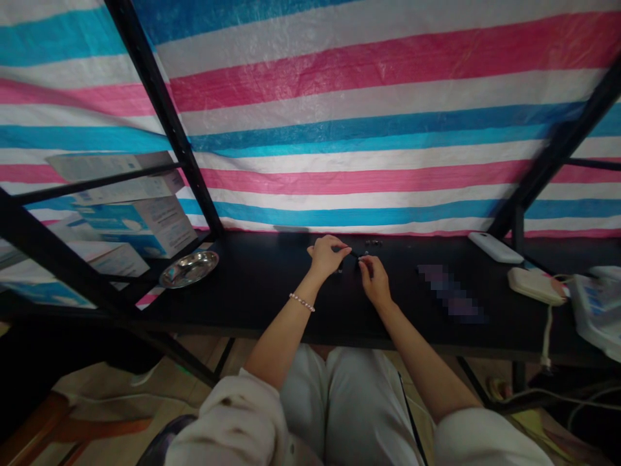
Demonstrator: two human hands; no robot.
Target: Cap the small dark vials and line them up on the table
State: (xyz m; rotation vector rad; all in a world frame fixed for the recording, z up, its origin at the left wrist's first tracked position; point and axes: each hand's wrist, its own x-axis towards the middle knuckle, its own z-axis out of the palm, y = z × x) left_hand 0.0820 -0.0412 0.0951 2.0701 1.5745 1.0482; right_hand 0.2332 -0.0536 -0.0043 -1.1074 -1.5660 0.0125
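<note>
Over the black table [257, 285], my left hand [326, 257] is closed in a pinch, a beaded bracelet [301, 302] on its wrist. A small, thin dark piece [355, 255] spans the short gap from its fingertips to my right hand [375, 279]. That hand is pinched as well, thumb against fingers. The piece is too small and dark against the table to name. Just beyond my fingers lie several tiny shiny parts [373, 243]. Another small object [340, 266] shows faintly below my left fingers.
A shiny metal dish [189, 269] sits at the left, near stacked cardboard boxes [160, 223]. On the right are a blurred-out flat item [451, 294], a white rounded device [495, 248], a power strip [536, 285] and a clear plastic container [599, 310]. Black frame posts [167, 116] flank a striped sheet [369, 129].
</note>
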